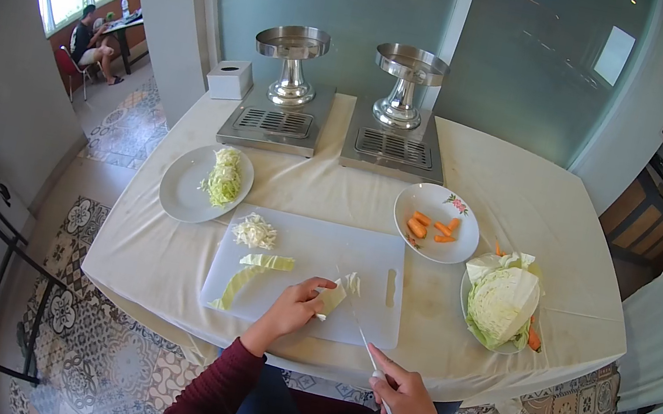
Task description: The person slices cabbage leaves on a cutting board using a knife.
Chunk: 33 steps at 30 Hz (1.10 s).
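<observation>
My left hand (296, 307) presses a piece of cabbage (330, 298) on the white cutting board (325, 241), its fingers closed on it. In my right hand (409, 398) is the white handle of a knife (364, 337), whose blade lies over the board just right of that piece. Thin cabbage slivers (353, 283) are beside the blade. Farther left on the board are a pile of shredded cabbage (255, 232) and cabbage leaf strips (243, 280).
A plate (181, 180) with shredded cabbage stands at the left, a floral bowl (463, 246) of carrots behind the board's right side, and a cabbage head (501, 299) at the right. Two metal stands (288, 93) (397, 112) and a tissue box (230, 80) line the back. A person sits far left.
</observation>
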Available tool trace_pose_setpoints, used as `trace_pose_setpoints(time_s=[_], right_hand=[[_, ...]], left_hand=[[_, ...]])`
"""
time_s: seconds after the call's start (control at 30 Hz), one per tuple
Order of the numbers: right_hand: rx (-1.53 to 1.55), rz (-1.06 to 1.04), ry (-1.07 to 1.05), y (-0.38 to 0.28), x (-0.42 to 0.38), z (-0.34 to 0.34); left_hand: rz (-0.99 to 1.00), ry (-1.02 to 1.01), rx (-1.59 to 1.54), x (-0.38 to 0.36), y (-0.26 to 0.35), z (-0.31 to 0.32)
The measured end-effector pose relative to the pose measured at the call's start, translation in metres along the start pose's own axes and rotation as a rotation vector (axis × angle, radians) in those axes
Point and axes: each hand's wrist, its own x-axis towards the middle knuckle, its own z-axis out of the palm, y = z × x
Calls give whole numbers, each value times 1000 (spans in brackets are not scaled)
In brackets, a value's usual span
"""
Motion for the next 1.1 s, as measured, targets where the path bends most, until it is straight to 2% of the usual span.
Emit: trace_pose_setpoints(time_s=[0.5,1.1], right_hand=[[-67,-63,20,12,10,9],[47,89,-85,-9,-5,-3]], left_hand=[[56,44,126,3,0,5],[75,91,163,3,-3,7]])
